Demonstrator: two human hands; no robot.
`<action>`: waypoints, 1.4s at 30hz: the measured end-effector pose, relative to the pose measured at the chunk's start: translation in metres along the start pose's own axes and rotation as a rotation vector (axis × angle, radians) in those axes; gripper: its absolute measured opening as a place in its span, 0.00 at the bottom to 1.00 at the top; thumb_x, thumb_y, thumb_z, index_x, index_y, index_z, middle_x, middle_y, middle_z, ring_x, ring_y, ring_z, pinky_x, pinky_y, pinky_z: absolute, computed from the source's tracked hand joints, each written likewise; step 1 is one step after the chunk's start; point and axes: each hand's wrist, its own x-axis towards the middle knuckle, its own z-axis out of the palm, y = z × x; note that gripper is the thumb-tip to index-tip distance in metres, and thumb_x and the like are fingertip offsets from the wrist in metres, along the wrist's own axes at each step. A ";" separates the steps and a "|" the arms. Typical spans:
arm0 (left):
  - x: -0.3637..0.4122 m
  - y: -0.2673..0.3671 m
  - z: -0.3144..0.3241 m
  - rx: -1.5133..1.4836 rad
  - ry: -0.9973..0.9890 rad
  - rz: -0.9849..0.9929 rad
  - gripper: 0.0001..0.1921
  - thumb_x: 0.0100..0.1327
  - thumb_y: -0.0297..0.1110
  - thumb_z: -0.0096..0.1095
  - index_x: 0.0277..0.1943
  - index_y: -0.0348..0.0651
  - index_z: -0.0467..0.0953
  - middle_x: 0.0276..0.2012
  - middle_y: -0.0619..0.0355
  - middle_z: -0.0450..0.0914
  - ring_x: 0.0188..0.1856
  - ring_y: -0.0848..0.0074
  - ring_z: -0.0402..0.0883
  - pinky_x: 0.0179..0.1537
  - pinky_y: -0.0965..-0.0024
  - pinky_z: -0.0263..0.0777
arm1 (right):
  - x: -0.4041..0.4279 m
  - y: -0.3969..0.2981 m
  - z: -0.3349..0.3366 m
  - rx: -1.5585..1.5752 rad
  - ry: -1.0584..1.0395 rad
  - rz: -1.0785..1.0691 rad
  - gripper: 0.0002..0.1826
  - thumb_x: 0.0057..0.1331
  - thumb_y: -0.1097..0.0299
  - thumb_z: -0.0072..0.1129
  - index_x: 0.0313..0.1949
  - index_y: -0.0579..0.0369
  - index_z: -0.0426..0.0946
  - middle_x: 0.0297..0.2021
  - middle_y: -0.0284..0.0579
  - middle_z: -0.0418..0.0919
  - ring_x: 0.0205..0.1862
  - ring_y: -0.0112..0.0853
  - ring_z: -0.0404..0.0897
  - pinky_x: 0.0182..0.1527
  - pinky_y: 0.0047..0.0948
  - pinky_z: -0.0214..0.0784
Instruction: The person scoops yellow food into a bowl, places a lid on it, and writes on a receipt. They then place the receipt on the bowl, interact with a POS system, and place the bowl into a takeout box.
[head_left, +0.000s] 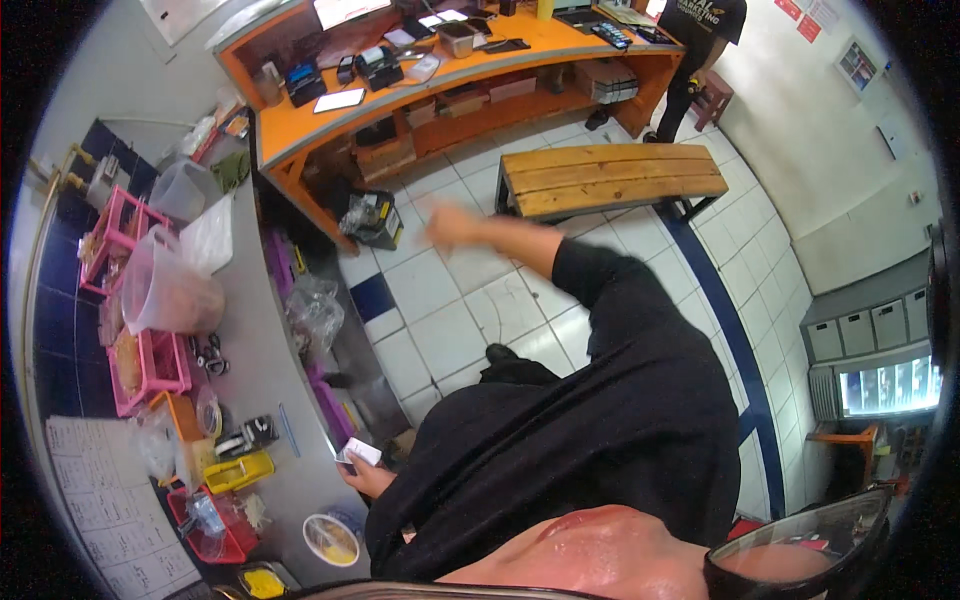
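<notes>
At the lower left, my left hand (366, 475) grips a small white box-like item (362, 452) beside the edge of the grey metal counter (259, 330). My right hand (452, 227) is stretched out over the tiled floor, between the orange desk (337, 124) and the wooden bench (611, 176). Motion blurs its fingers, and I see nothing clear in it. On the counter near my left hand stands a round plastic tub (331, 540) with yellow contents. A blue pen-like stick (289, 430) and a yellow tape dispenser (238, 471) lie farther along.
Pink baskets (154, 367), a translucent pitcher (176, 289), scissors (212, 356) and a red basket (217, 525) crowd the counter. A black bin (381, 219) stands under the desk's end. Another person (694, 56) stands beyond the bench, near a stool (712, 101).
</notes>
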 end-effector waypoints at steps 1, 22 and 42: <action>-0.015 0.006 0.019 0.017 -0.009 -0.034 0.26 0.69 0.36 0.58 0.67 0.46 0.62 0.50 0.47 0.73 0.41 0.69 0.77 0.39 0.65 0.75 | 0.029 0.021 -0.092 -0.240 0.286 -0.077 0.28 0.55 0.59 0.70 0.53 0.56 0.73 0.38 0.52 0.80 0.40 0.42 0.80 0.41 0.37 0.73; -0.124 0.031 0.199 -0.160 -0.730 -0.056 0.23 0.65 0.20 0.58 0.63 0.39 0.68 0.51 0.54 0.77 0.44 0.73 0.81 0.38 0.71 0.80 | -0.037 0.064 -0.605 -0.916 0.972 0.665 0.22 0.61 0.59 0.57 0.52 0.56 0.75 0.50 0.60 0.78 0.52 0.51 0.78 0.53 0.44 0.71; -0.140 0.030 0.199 -0.103 -0.731 -0.101 0.29 0.64 0.21 0.61 0.67 0.47 0.65 0.52 0.58 0.76 0.44 0.75 0.80 0.37 0.74 0.80 | -0.055 0.236 -0.307 -0.609 0.425 0.313 0.11 0.60 0.62 0.57 0.26 0.55 0.82 0.26 0.57 0.80 0.30 0.50 0.81 0.34 0.49 0.71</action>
